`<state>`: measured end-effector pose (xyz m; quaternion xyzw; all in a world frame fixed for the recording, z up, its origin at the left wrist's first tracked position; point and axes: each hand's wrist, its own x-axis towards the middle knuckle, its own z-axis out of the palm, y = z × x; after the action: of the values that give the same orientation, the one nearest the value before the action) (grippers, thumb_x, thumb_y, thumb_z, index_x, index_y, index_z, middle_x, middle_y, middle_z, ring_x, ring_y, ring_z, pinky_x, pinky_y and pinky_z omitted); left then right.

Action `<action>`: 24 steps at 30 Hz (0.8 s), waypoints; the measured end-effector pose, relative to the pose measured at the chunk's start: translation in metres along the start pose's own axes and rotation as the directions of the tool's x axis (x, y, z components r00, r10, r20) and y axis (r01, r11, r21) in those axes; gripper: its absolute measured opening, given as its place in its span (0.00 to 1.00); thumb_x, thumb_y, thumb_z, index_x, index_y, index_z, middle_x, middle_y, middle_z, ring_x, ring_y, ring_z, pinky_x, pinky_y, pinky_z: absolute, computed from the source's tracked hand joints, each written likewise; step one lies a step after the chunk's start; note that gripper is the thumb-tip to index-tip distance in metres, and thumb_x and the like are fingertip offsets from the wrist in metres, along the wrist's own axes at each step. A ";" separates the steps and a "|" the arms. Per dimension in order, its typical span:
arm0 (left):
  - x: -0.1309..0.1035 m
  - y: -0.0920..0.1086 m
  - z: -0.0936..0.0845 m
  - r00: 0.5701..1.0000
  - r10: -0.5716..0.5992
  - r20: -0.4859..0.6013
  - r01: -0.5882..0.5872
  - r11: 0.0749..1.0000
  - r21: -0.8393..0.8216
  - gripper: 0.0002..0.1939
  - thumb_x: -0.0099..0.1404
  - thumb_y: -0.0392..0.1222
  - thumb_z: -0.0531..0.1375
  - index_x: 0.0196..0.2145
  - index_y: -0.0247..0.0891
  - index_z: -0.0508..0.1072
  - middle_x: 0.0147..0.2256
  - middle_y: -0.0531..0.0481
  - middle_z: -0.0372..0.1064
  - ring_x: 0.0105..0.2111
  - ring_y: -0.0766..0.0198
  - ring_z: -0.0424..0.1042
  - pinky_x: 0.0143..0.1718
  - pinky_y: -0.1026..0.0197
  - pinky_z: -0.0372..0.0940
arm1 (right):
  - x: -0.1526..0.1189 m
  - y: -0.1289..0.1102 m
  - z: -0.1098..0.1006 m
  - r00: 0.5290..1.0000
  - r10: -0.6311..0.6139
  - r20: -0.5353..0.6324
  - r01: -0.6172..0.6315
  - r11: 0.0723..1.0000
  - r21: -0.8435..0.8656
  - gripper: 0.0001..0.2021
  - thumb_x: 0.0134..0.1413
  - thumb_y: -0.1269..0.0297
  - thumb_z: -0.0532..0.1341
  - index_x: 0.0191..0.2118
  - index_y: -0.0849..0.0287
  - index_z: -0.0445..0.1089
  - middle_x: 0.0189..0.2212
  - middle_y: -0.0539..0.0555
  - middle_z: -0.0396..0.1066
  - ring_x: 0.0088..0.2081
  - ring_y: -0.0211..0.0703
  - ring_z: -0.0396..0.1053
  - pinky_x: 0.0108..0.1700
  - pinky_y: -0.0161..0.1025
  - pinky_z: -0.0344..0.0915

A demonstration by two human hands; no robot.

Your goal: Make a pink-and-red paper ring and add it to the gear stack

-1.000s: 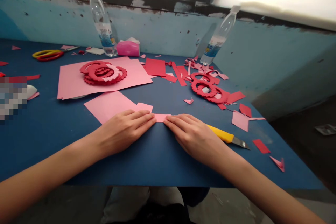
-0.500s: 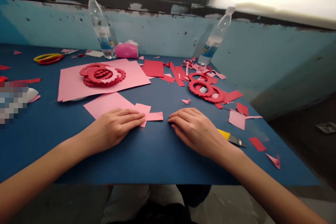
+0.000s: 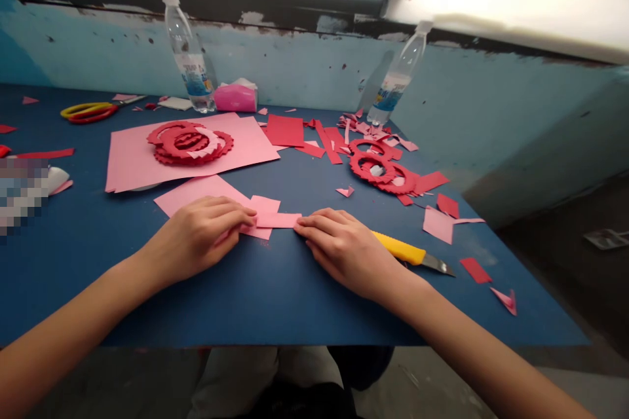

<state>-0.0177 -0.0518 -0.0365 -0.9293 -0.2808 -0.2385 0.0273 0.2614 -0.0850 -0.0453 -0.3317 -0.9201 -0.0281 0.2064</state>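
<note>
A narrow pink paper strip (image 3: 278, 220) lies flat across a small pink paper piece (image 3: 266, 203) on the blue table. My left hand (image 3: 204, 230) is closed, its fingertips pinching the strip's left end. At the right end, the bunched fingertips of my right hand (image 3: 344, 245) hold the strip too. Partly behind that hand lies a yellow utility knife (image 3: 400, 249) with its blade pointing right. A larger pink sheet (image 3: 209, 188) extends beneath my left hand, which covers part of it.
Toothed red paper rings (image 3: 191, 142) rest on a large pink sheet (image 3: 125, 157); more red rings (image 3: 376, 167) sit right among paper scraps (image 3: 361, 127). Scissors (image 3: 95, 111), a bottle (image 3: 194, 72), a pink tissue pack (image 3: 236, 97) and another bottle (image 3: 396, 85) stand or lie along the back.
My right hand has moved left onto the strip's right end, uncovering more of the knife. My left fingers have drawn back left to the strip's other end.
</note>
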 end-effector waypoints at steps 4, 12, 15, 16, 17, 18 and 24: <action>0.015 0.008 0.008 0.983 -0.181 0.015 0.182 0.983 -0.036 0.16 0.70 0.42 0.57 0.52 0.31 0.72 0.45 0.40 0.77 0.43 0.52 0.75 0.42 0.52 0.69 | -0.002 0.000 0.002 1.000 -0.002 -0.002 0.002 1.000 -0.003 0.16 0.68 0.71 0.51 0.53 0.70 0.71 0.50 0.62 0.74 0.49 0.54 0.68 0.52 0.53 0.69; 0.033 0.005 0.014 0.930 -0.346 0.125 0.366 0.903 -0.225 0.14 0.64 0.40 0.63 0.48 0.39 0.75 0.43 0.48 0.76 0.38 0.60 0.75 0.42 0.58 0.67 | -0.005 0.003 -0.003 0.990 0.092 -0.107 -0.094 0.995 -0.014 0.16 0.66 0.74 0.52 0.53 0.68 0.70 0.50 0.63 0.72 0.48 0.54 0.69 0.51 0.53 0.68; 0.040 0.004 0.013 0.927 -0.326 0.187 0.365 0.901 -0.234 0.08 0.64 0.42 0.61 0.40 0.39 0.77 0.38 0.48 0.76 0.39 0.57 0.74 0.42 0.57 0.66 | 0.000 0.009 -0.004 0.979 0.180 -0.100 -0.180 0.984 0.015 0.13 0.67 0.68 0.54 0.52 0.66 0.71 0.46 0.61 0.74 0.46 0.53 0.70 0.53 0.53 0.66; 0.042 0.004 0.013 0.928 -0.320 0.193 0.361 0.902 -0.238 0.07 0.65 0.43 0.61 0.37 0.38 0.77 0.37 0.48 0.75 0.38 0.57 0.74 0.41 0.57 0.66 | 0.002 0.011 -0.005 0.976 0.205 -0.075 -0.204 0.979 0.022 0.13 0.67 0.66 0.56 0.51 0.66 0.71 0.45 0.61 0.74 0.46 0.53 0.70 0.53 0.53 0.66; 0.045 0.005 0.013 0.930 -0.314 0.189 0.355 0.903 -0.244 0.07 0.66 0.43 0.60 0.35 0.38 0.76 0.37 0.48 0.75 0.38 0.57 0.75 0.41 0.57 0.66 | 0.005 0.014 -0.005 0.973 0.226 -0.047 -0.225 0.974 0.025 0.13 0.66 0.64 0.58 0.51 0.65 0.71 0.45 0.60 0.74 0.46 0.53 0.70 0.53 0.53 0.66; 0.047 0.005 0.013 0.935 -0.308 0.177 0.346 0.903 -0.255 0.08 0.66 0.43 0.59 0.34 0.38 0.75 0.38 0.47 0.75 0.38 0.58 0.75 0.41 0.57 0.66 | 0.007 0.016 -0.005 0.971 0.240 -0.022 -0.239 0.971 0.027 0.14 0.65 0.62 0.60 0.51 0.64 0.71 0.45 0.60 0.73 0.46 0.53 0.70 0.52 0.52 0.66; 0.058 0.013 0.018 0.956 -0.271 0.111 0.292 0.858 -0.423 0.05 0.68 0.41 0.58 0.36 0.38 0.71 0.44 0.47 0.76 0.43 0.59 0.75 0.43 0.58 0.67 | 0.017 0.022 -0.005 0.959 0.277 -0.050 -0.271 0.957 0.103 0.04 0.61 0.65 0.63 0.37 0.60 0.71 0.33 0.54 0.71 0.36 0.47 0.68 0.39 0.41 0.63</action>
<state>0.0393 -0.0293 -0.0246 -0.8660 -0.3539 -0.2746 -0.2225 0.2646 -0.0586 -0.0361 -0.4449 -0.8584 0.0337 0.2533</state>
